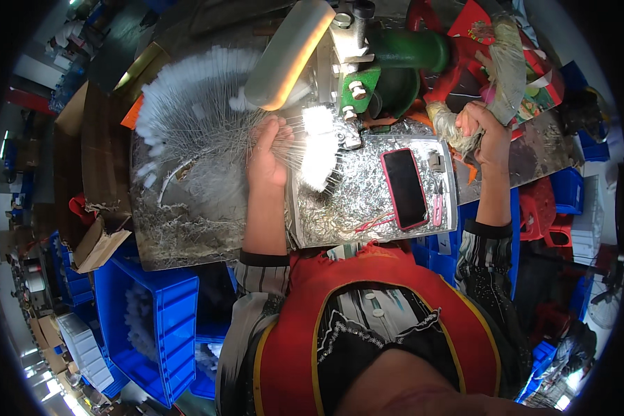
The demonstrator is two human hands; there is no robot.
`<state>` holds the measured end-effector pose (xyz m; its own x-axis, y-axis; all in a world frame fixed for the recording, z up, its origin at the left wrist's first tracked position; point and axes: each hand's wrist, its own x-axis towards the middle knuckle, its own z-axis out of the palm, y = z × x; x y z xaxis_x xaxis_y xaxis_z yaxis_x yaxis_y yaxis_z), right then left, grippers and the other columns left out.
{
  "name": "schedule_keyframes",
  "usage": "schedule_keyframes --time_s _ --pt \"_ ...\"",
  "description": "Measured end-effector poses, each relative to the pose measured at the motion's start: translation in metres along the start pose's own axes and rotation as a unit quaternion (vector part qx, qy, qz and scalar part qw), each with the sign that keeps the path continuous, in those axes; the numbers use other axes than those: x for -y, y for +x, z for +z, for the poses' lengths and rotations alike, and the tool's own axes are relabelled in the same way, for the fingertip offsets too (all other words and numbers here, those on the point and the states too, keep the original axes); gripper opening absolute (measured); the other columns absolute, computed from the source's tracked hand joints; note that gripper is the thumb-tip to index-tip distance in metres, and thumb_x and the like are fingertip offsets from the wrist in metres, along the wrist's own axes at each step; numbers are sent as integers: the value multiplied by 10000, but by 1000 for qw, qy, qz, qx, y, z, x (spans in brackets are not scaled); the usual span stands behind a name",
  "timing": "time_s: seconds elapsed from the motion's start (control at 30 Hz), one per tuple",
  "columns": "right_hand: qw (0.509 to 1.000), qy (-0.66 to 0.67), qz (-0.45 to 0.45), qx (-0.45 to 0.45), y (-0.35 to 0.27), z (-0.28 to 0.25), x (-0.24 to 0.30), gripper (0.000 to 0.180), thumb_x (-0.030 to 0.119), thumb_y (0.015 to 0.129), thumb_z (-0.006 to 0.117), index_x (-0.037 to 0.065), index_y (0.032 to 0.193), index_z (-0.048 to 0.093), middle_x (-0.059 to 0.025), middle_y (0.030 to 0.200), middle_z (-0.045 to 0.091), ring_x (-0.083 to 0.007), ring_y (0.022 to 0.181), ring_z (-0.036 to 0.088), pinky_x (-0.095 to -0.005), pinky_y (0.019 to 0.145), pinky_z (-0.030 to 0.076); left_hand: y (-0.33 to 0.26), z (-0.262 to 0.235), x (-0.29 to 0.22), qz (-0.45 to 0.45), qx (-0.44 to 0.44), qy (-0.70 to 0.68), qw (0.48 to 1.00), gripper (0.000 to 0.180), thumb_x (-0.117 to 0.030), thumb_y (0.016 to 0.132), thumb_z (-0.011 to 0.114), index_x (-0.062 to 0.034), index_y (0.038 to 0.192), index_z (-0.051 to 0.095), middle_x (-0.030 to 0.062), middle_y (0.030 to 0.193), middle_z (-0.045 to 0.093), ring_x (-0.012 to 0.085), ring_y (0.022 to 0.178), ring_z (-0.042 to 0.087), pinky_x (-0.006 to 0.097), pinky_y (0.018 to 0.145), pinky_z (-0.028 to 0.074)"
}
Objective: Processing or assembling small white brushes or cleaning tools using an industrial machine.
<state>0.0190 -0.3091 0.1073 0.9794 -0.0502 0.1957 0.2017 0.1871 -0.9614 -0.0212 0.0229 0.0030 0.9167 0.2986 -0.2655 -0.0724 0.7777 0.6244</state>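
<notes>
My left hand [267,156] is closed around a fanned bundle of thin wire-stemmed brushes [211,118]. Their white bristle heads [163,90] spread out to the left on the bench. Past my fingers, the other wire ends run right into a glaring lit patch, where detail is washed out. Over at the right, my right hand [487,135] grips the cloth-wrapped lever [509,73] of a green and red hand press [412,50]. The metal tooling of the press [350,135] sits just beyond the lit wire ends, partly hidden by glare.
A lit lamp [291,55] hangs over the brushes. On a foil-covered board [360,208] lie a phone [405,188] and a pink cutter [437,208]. Cardboard [104,152] edges the bench at left. Blue bins [177,333] stand below, one holding white bristle pieces [139,319].
</notes>
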Motion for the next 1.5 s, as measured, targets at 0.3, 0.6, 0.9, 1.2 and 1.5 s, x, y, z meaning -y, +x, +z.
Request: schedule_keyframes --time_s 0.3,0.6,0.9,1.2,1.5 --pt "999 -12 49 -12 1 4 17 148 42 712 552 -12 579 517 -62 484 444 -168 472 475 -290 517 403 2 2 1 35 -19 9 999 157 -51 793 575 -17 944 552 103 866 601 189 700 559 301 624 492" --pt "1000 -19 1 1 -2 2 5 160 58 715 557 -11 577 518 -66 486 455 -175 472 474 -285 520 400 4 8 3 56 -50 34 997 170 -38 786 581 3 948 555 120 863 605 194 684 557 302 618 483" --pt "999 -19 -33 31 1 2 2 217 48 728 530 25 523 462 -66 476 440 -164 460 452 -290 518 400 3 9 0 64 -60 40 995 177 -29 776 586 15 945 553 124 870 600 199 681 557 302 617 486" --pt "999 -13 -11 34 0 -3 -3 253 74 723 530 35 488 446 -69 463 426 -168 460 447 -285 540 390 -3 9 -8 8 66 65 996 234 36 763 552 15 995 526 132 940 592 196 807 584 293 730 505" --pt "999 -37 21 6 1 5 18 246 70 728 527 33 500 444 -62 461 414 -165 442 438 -287 505 378 1 1 -6 27 24 31 999 235 62 764 526 4 992 522 133 958 579 201 813 577 306 717 508"
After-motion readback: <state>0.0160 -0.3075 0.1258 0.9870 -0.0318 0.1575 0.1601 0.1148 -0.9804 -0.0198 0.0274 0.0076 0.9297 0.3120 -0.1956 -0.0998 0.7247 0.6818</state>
